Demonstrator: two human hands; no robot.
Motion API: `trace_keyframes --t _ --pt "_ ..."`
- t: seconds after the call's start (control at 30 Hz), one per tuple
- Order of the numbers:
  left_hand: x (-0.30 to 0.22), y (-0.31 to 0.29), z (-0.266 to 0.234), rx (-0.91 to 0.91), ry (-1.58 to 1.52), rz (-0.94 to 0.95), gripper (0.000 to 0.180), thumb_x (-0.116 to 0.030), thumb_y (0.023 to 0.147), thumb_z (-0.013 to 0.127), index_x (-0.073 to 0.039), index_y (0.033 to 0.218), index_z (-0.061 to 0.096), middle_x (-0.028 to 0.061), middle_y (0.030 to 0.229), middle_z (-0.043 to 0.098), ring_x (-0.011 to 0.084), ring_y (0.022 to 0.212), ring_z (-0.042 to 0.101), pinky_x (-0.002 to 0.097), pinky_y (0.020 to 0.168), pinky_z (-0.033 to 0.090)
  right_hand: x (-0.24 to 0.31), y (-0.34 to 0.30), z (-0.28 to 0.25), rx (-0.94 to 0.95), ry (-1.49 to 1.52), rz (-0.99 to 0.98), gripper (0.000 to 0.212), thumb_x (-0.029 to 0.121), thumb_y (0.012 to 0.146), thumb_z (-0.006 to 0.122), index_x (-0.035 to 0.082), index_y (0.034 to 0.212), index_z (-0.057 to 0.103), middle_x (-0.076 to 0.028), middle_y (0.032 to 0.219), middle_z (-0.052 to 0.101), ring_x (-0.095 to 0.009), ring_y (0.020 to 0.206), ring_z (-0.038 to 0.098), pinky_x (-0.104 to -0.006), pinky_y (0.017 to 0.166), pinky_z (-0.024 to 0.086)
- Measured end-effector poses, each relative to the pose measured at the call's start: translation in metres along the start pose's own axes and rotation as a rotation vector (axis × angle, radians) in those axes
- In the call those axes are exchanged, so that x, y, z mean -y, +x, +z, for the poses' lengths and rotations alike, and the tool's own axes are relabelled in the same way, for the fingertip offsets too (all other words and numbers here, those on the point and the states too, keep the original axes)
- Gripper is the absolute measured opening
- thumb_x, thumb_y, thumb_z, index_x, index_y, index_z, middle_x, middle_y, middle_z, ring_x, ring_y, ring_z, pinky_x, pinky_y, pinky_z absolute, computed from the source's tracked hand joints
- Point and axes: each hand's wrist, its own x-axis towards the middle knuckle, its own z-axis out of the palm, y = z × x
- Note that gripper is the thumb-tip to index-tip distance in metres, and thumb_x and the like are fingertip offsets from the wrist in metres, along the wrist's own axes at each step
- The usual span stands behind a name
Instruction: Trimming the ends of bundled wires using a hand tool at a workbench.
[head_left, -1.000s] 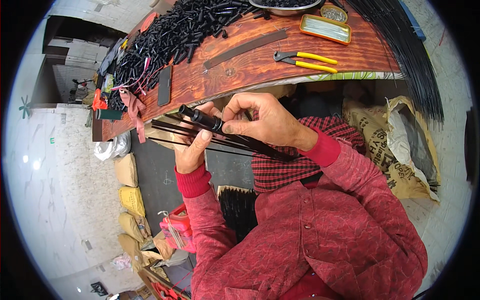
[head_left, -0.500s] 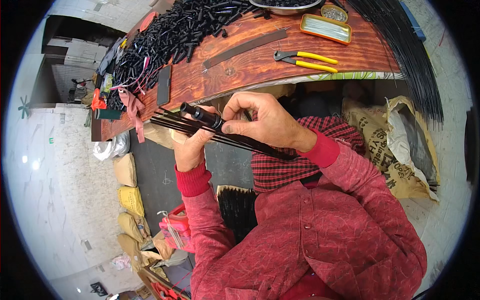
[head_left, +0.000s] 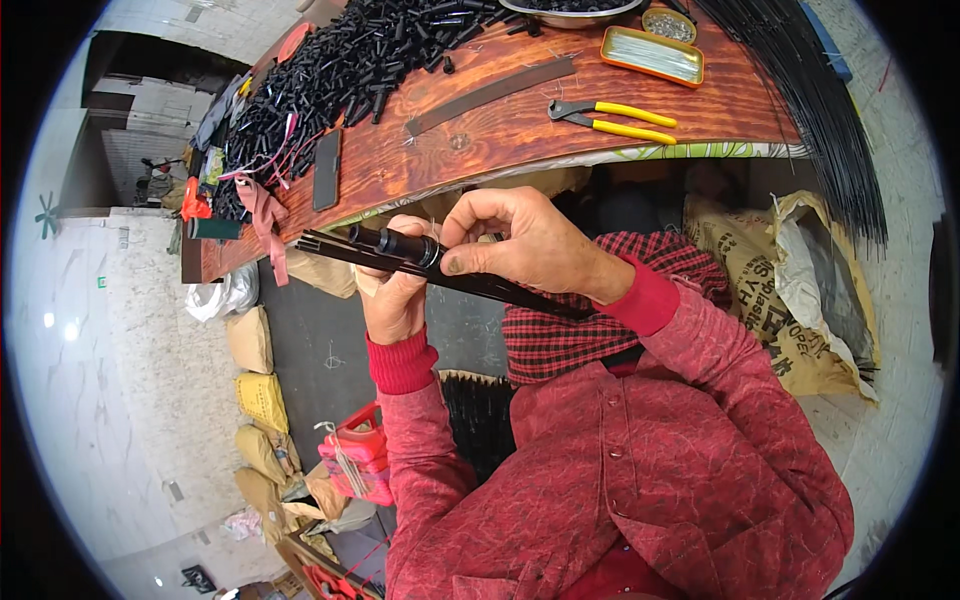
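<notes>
The bench (head_left: 400, 170) is cut off along its far side by the upper edge, as is the bundle (head_left: 830, 150) of black strands at its right end. The bowl (head_left: 575, 20) is likewise cropped. The right hand (head_left: 525, 240) and left hand (head_left: 393, 305) are together in front of the bench. The left grips black rods (head_left: 470, 283), its fingers partly hidden behind them; the rods are too dark to count, and pass below the right hand. Right thumb and index finger are clamped on one end of a black tube (head_left: 400, 246), which lies over the rods; what the fingertips cover cannot be made out.

Bench surface: red-brown, wood-grained. It bears a heap (head_left: 350, 80) of small black parts, a dark strip (head_left: 490, 98), yellow-handled pliers (head_left: 610, 122), an orange-rimmed tray (head_left: 650, 74) of silvery pins and a dark slab (head_left: 327, 170).

Room: dark grey floor (head_left: 310, 330) beneath; a printed sack (head_left: 780, 310) at right; a red jug (head_left: 358, 455) near the left sleeve.
</notes>
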Motion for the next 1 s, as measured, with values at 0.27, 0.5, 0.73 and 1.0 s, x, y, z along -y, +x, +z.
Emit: trace_keyframes --t 0.27,0.5,0.73,1.0 --pt "-0.004 -0.004 -0.001 0.032 -0.061 -0.017 0.044 -0.011 0.077 0.078 0.004 0.114 0.059 0.0135 0.114 0.056 0.0232 0.105 0.056 0.0352 0.095 0.045 -0.009 0.000 0.002 0.004 0.131 -0.003 0.017 0.007 0.090 0.068 -0.003 0.102 0.063 -0.002 0.093 0.065 -0.007 0.087 0.059 -0.0237 0.081 0.050" --pt "0.001 -0.006 -0.013 0.100 -0.073 -0.005 0.044 -0.012 0.078 0.077 0.002 0.116 0.059 0.0157 0.111 0.055 0.0292 0.107 0.055 0.0400 0.096 0.044 -0.006 -0.003 0.008 0.018 0.037 -0.038 0.016 0.006 0.090 0.066 -0.004 0.102 0.063 -0.003 0.093 0.065 -0.007 0.087 0.059 -0.0226 0.079 0.050" --pt "0.005 -0.001 -0.023 0.310 -0.106 0.059 0.039 -0.012 0.081 0.074 -0.007 0.118 0.062 0.0121 0.099 0.052 0.0294 0.097 0.055 0.0420 0.090 0.046 -0.003 -0.008 0.018 -0.041 -0.049 0.015 0.012 0.004 0.088 0.067 -0.004 0.096 0.064 -0.004 0.090 0.064 -0.008 0.085 0.060 -0.0236 0.076 0.052" --pt "0.014 0.004 -0.045 0.440 -0.188 0.048 0.023 -0.020 0.090 0.066 -0.017 0.113 0.067 0.0097 0.094 0.049 0.0236 0.083 0.051 0.0367 0.076 0.045 0.003 -0.014 0.032 -0.082 -0.014 0.047 0.011 0.000 0.085 0.069 -0.004 0.093 0.064 -0.005 0.087 0.064 -0.009 0.083 0.062 -0.0251 0.074 0.053"
